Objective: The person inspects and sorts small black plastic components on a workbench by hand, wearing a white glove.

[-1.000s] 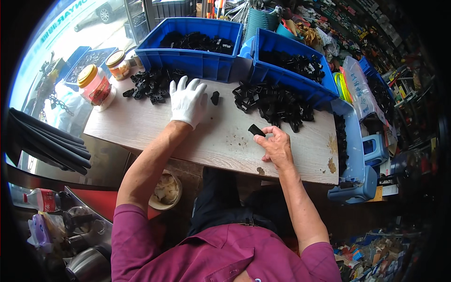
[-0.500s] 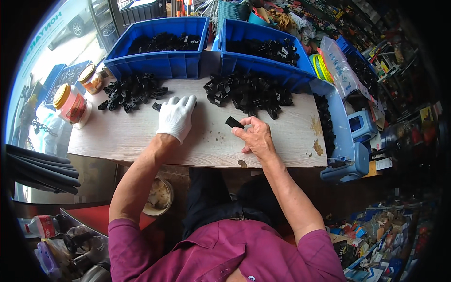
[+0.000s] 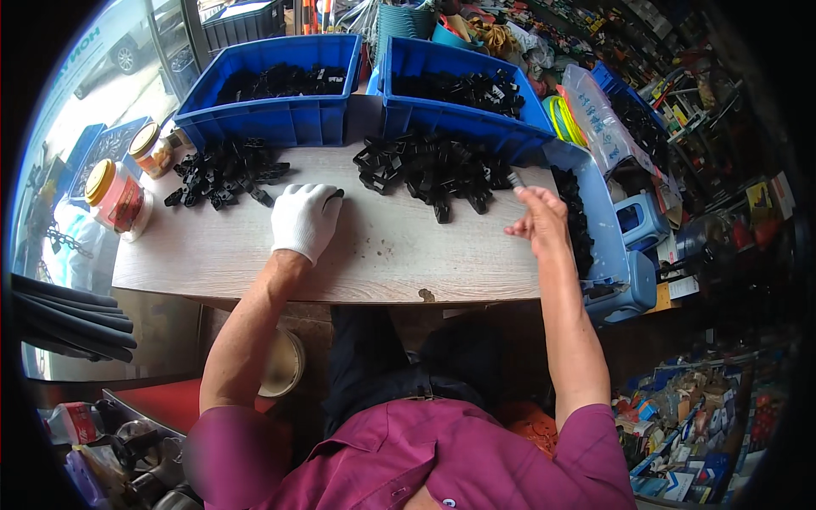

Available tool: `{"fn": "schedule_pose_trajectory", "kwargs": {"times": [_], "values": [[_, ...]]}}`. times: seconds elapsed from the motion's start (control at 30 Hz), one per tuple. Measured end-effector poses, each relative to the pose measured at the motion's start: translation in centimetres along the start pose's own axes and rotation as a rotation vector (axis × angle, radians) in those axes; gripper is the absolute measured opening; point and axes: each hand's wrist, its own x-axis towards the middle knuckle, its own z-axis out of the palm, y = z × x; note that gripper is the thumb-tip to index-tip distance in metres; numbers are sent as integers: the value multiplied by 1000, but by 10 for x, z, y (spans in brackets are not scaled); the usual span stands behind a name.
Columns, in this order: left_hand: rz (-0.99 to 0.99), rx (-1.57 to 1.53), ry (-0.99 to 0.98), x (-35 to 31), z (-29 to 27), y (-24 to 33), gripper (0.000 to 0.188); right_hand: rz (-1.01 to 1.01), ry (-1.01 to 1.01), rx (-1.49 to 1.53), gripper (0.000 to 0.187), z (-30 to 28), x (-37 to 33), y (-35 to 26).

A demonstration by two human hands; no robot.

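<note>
1. Since the earlier frame, the right hand has swung from near mid-table to three o'clock, reading the table as a dial with twelve at its far edge.
2. Between nine and ten stand two lidded jars.
3. At ten lies the left pile of black pieces, just in front of the left blue bin at eleven, which holds more.
4. Slightly toward nine from centre, the white-gloved left hand curls its fingers; a black piece shows beside their tips, whether gripped or only covered I cannot tell.
5. Around one sits the right blue bin, with the right pile of black pieces before it.
6. At three, the right hand's bare fingers pinch a small blurred piece.
7. Past three, a paler blue bin stands beside the table's end.
</note>
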Motion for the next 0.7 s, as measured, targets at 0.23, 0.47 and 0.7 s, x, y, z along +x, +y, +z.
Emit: {"fn": "schedule_pose_trajectory", "kwargs": {"times": [0.23, 0.47, 0.7], "values": [[228, -56, -158, -11, -17, 33, 20, 22, 154, -27, 36, -1, -3, 1], [187, -87, -223, -15, -14, 48, 22, 148, -156, -374, 47, 75, -32, 20], [145, -232, -91, -23, -8, 55, 20, 39, -102, -692, 42, 106, -39, 19]]}}
